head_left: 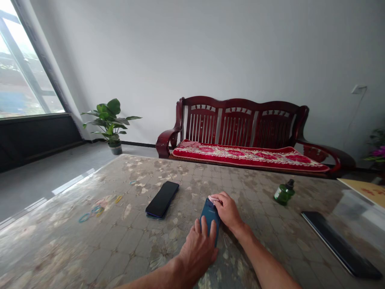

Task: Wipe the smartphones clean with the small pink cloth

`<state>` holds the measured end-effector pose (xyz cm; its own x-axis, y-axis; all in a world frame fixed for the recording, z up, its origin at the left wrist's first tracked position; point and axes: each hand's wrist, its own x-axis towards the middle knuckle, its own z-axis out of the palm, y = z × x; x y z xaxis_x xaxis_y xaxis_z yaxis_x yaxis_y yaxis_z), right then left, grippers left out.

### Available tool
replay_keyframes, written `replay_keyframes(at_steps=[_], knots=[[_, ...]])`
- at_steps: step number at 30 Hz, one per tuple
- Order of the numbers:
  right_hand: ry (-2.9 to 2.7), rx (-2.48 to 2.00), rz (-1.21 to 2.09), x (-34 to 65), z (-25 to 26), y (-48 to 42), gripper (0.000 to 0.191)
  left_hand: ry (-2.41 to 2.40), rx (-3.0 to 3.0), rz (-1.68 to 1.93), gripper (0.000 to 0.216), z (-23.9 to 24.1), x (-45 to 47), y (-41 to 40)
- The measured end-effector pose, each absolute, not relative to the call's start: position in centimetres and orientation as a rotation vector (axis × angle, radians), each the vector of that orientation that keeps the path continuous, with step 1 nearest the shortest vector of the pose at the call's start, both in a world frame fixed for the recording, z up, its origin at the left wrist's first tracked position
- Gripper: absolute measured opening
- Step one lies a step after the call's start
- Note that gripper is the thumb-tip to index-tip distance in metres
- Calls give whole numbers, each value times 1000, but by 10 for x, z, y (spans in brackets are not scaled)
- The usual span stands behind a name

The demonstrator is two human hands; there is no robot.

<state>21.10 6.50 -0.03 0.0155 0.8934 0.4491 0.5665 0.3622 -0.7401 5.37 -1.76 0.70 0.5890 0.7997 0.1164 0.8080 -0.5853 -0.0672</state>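
A blue smartphone (209, 211) lies on the patterned tablecloth, its back facing up. My left hand (199, 245) rests on its lower half, fingers stretched out and slightly spread. At the phone's upper end, my right hand (227, 211) pinches a small white cloth or tissue (213, 199) against the back, near the camera corner. The fingers cover part of that corner. To the left, a dark phone (163, 199) lies screen up on top of another flat device, whose edge shows beneath it.
Several coloured bands (96, 210) lie at the left of the table (126, 241). On the right are a green bottle (283, 193) with a black top, a long dark flat object (339, 243) and a transparent box. Beyond stand a wooden bench (237, 104) and a potted plant (111, 120).
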Motion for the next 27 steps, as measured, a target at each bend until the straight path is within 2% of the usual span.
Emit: replay_keyframes(at_steps=[9,14,22,27], knots=[[-1435,-1208,532,204,22,60,20,-1192,-2781,-373,46,18,5,-8],[-1413,-1140,552,196,35,55,20,-1299,-2784,-539,38,13,-16,6],[-1674,-1099,53,197,46,43,22,-1495,-2865,-666,26,19,-26,15],[-1861,-1129,-102,189,43,36,25,-1567,-2852,-627,23,16,-27,21]])
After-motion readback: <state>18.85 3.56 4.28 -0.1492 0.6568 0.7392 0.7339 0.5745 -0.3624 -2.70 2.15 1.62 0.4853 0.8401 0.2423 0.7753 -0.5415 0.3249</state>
